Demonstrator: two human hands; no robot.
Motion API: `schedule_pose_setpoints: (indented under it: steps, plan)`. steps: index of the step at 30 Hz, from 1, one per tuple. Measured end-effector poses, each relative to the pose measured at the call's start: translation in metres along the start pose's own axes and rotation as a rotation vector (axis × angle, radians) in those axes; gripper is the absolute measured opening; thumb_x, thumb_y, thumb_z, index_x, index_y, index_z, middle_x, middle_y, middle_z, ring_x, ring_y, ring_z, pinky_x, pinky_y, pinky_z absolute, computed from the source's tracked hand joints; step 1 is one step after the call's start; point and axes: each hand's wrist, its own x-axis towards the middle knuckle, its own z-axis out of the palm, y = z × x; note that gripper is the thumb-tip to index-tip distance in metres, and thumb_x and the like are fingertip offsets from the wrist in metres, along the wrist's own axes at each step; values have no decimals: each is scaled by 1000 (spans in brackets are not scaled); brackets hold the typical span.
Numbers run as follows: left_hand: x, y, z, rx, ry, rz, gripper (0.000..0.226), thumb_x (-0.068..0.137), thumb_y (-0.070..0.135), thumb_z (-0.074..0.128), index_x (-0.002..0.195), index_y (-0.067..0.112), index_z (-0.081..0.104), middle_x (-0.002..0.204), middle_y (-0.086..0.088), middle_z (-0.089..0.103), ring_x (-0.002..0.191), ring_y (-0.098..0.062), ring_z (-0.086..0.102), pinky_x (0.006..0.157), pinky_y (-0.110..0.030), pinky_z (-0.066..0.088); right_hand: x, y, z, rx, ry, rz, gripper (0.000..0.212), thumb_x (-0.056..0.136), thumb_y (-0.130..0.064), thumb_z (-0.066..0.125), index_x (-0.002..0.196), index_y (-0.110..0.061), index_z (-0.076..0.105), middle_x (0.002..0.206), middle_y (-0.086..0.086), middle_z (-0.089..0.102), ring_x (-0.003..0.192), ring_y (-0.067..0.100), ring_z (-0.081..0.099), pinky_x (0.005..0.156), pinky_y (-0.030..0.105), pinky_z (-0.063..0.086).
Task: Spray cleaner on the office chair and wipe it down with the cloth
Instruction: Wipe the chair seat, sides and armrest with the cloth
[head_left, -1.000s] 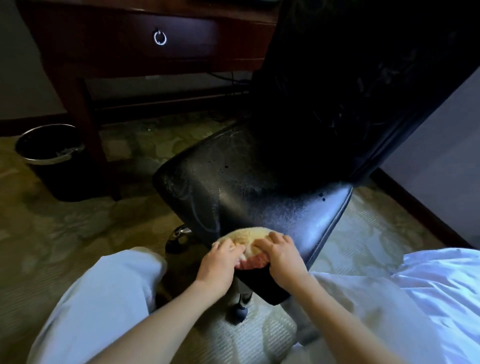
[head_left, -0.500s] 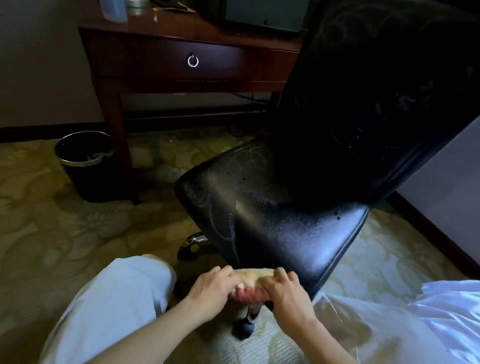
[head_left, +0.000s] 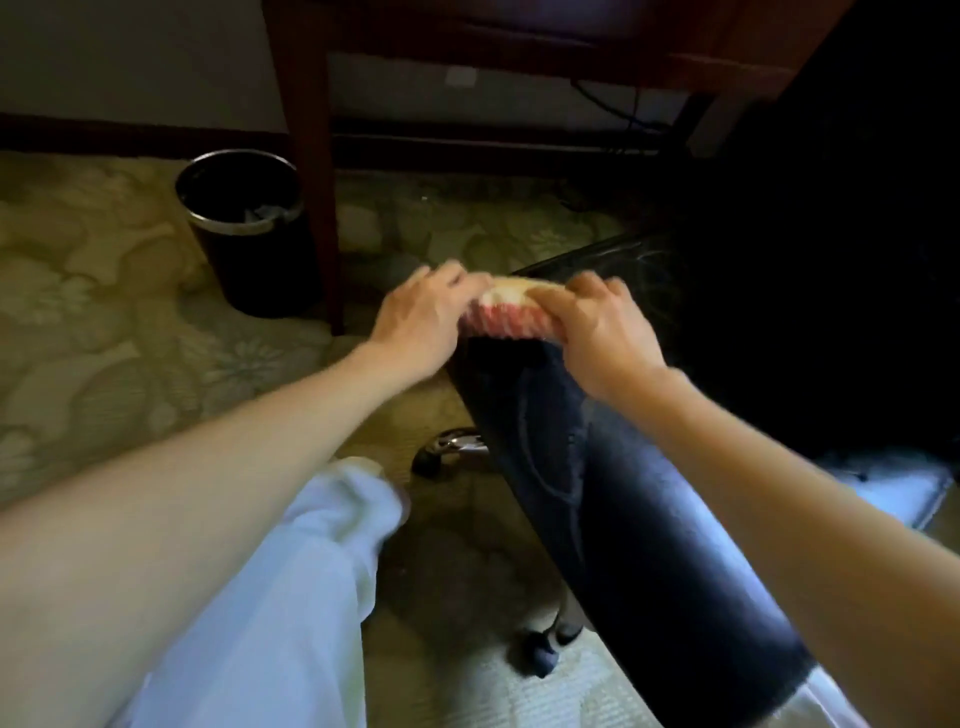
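The black leather office chair (head_left: 639, 509) fills the right half of the head view, its seat running from the bottom edge up to the middle. A folded cloth (head_left: 511, 312), cream on top and pink-striped below, lies pressed on the seat's far left corner. My left hand (head_left: 426, 317) grips the cloth's left end. My right hand (head_left: 602, 332) holds its right end, fingers curled over it. The chair's backrest is a dark mass at the upper right. No spray bottle shows.
A black waste bin (head_left: 244, 228) with a metal rim stands on the patterned carpet at upper left, beside a wooden desk leg (head_left: 311, 171). The chair's chrome base (head_left: 457, 447) and a caster (head_left: 543, 654) sit under the seat. My white trouser leg (head_left: 291, 597) is at lower left.
Both hands have carried the cloth from the seat's near front edge along its left side to the far corner. The camera has tilted down and moved closer.
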Motion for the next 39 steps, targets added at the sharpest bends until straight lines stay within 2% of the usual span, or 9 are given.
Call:
schedule_pose_setpoints:
  steps: [6,11,20,24,28,31,33,36,39]
  plan:
    - [20,-23,48,-13,-111,-155,63,83,-5,54,138,24,45,124,-11,52,109,-35,52,89,-43,46,52,4,46,-36,-167,66,57,87,-12,51,138,-35,43,130,12,47,113,40,44,95,44,44]
    - [8,-15,65,-62,-24,-245,63,84,-4,56,139,23,45,127,-11,50,112,-33,52,94,-40,45,47,14,58,-30,-133,51,58,86,-11,52,138,-34,44,132,11,47,113,40,44,96,41,41]
    - [-71,42,67,-249,-125,-324,57,87,0,49,139,23,46,127,-9,47,104,-30,54,85,-33,44,-35,18,46,34,-256,10,49,84,-12,52,128,-35,54,124,7,51,103,36,48,89,41,47]
    - [-133,94,71,-280,-217,-352,63,89,-1,47,145,26,37,140,-7,40,113,-27,54,95,-31,42,-110,21,36,60,-298,10,45,81,-21,47,121,-37,59,126,4,50,100,32,47,81,43,50]
    - [-185,144,75,-372,-272,-365,62,90,-1,44,144,29,38,144,-7,39,124,-25,48,102,-27,37,-192,22,23,96,-266,47,40,77,-24,45,108,-39,64,112,3,57,87,30,52,58,41,54]
    - [-214,178,73,-442,-342,-357,58,93,2,41,144,27,38,144,-7,37,126,-24,45,102,-24,33,-239,27,16,72,-301,66,45,63,-12,70,98,-40,66,102,1,61,76,26,57,43,31,50]
    - [-230,194,71,-459,-392,-359,61,89,1,46,145,26,37,145,-7,36,127,-24,45,102,-25,35,-256,25,9,19,-357,88,53,59,-10,79,101,-40,67,106,-1,59,83,24,58,50,27,52]
    - [-246,211,64,-407,-485,-328,69,85,-3,51,145,25,35,146,-5,36,128,-24,43,103,-28,38,-272,20,-2,0,-467,106,44,78,-37,68,120,-43,56,121,-7,45,109,19,44,80,29,52]
    - [-246,212,56,-311,-556,-216,67,83,0,57,142,22,36,135,-9,42,120,-30,47,96,-37,42,-281,18,-7,4,-491,134,49,77,-40,71,123,-43,54,118,-10,43,105,17,44,85,28,50]
